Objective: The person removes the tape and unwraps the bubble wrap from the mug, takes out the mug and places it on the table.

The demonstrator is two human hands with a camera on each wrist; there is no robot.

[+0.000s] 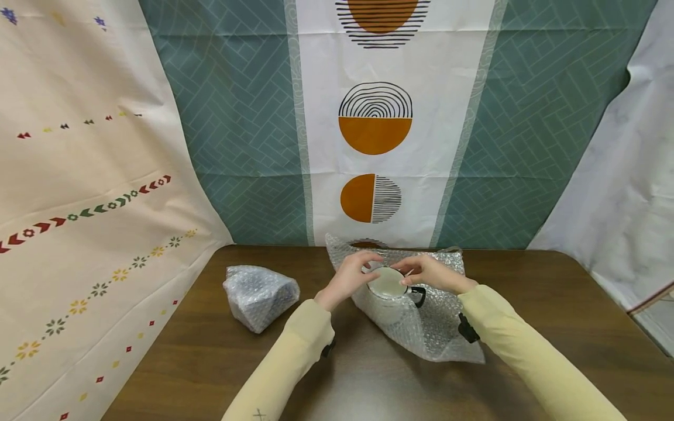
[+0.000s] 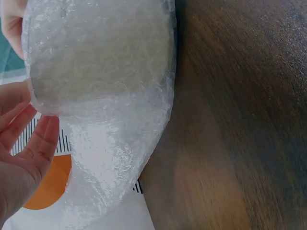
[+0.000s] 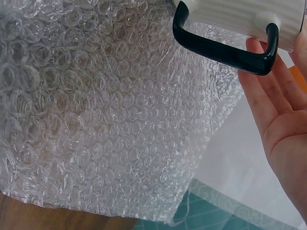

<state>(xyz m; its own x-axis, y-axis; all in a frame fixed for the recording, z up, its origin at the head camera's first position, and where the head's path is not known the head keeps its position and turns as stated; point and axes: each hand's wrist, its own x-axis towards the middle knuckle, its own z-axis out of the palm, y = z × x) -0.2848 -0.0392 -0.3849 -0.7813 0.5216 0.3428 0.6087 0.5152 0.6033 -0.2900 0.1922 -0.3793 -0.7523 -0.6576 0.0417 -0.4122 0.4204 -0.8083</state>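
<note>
Head view: looks forward and down from your head, farthest off, over the table (image 1: 532, 327) to the patterned cloth (image 1: 237, 117) at 12 o'clock, with your left hand (image 1: 350, 276) and your right hand (image 1: 433, 273) toward 5 o'clock of centre. Your left-wrist view, close and turned so the table lies at 3 o'clock, faces the mug (image 1: 387, 285) through bubble wrap (image 1: 444, 321); your right-wrist view, equally close, has the mug's handle (image 3: 220, 55) at 1 o'clock. Both wrist views share mug, wrap, cloth and table with the head view.
</note>
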